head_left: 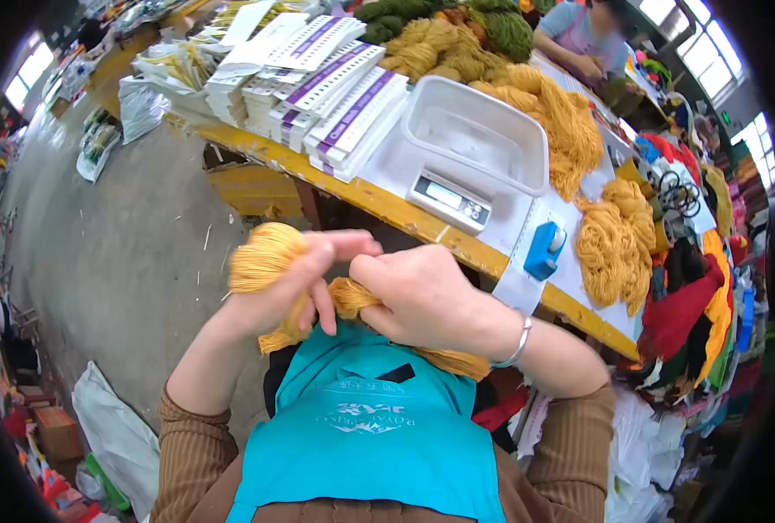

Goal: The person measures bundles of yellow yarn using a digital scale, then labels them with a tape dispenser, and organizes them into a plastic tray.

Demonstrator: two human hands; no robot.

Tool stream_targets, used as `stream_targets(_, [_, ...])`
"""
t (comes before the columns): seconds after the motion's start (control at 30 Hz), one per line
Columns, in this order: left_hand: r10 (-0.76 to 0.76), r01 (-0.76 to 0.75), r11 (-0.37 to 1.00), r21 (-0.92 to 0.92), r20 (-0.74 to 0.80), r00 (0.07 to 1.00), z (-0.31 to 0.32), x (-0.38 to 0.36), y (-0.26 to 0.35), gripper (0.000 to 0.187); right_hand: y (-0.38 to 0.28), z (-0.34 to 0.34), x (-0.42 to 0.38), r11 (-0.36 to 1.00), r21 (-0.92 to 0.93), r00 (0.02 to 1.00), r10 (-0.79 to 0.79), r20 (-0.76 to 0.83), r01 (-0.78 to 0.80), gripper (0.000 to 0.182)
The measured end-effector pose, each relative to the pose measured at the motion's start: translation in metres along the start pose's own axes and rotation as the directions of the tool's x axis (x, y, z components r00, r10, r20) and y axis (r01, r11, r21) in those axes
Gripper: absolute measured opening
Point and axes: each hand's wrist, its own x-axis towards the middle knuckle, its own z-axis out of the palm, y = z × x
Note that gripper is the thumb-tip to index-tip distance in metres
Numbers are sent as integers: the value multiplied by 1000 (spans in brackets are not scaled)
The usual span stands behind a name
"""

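A thick loop of yellow yarn (pixel 267 258) goes around my left hand (pixel 296 283). Its fingers stretch out, slightly blurred, toward my other hand, and the loop bears on the hand. My right hand (pixel 418 292) is closed on a bunch of the same yarn (pixel 350 298) just right of the left fingers. More of this skein (pixel 453 362) lies across my lap, passing behind the turquoise apron (pixel 370 436). Part of the yarn between the two hands is hidden by the fingers.
Ahead, a yellow-edged table (pixel 318 179) carries stacked printed boxes (pixel 357 126), a clear plastic tub (pixel 475 135), a digital scale (pixel 450 200), a blue tape dispenser (pixel 544 250) and yarn skeins (pixel 614 240). Across it sits another person (pixel 584 44). A white sack (pixel 113 427) lies on the floor at left.
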Motion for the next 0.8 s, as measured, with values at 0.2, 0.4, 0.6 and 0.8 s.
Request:
stream_targets(0.2, [-442,521,850,-79,434,785,16,15,-57,45,7,33,-69,836,456,936,352,-18,-306,18])
stream_targets(0.4, [-437,556,826,-89,521,733,25,16,-70,39,60,45,-155,664,565,579,732,-358,-490,30])
stream_targets(0.6, [-427,493,870,-9,484,764,36,19,-68,36,169,36,-193,600,472,116,688,-717,-646,71])
stream_targets(0.8, [-451,515,857,-32,437,778,28,17,-72,35,190,53,-185,537,399,126,698,-704,-743,73])
